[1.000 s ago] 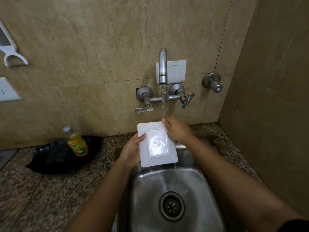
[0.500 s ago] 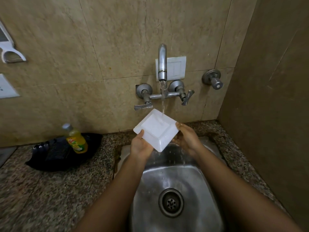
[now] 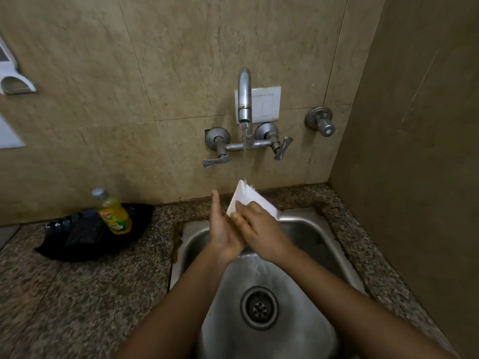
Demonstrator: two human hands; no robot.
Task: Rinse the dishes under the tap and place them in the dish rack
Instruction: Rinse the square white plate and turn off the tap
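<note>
Plate (image 3: 250, 194): white, square, tilted on edge above the back rim of the sink (image 3: 305, 229), its top corner struck by water from the tap (image 3: 245, 99). Right hand (image 3: 259, 229): fingers curled over the plate's face. Left hand (image 3: 223, 229): flat, fingers straight, laid against the plate's lower corner. Bottle (image 3: 114, 213): yellow, stood left of the sink.

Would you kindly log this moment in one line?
rinsing | white plate tilted under tap | right hand grips it | left hand flat against it
</note>
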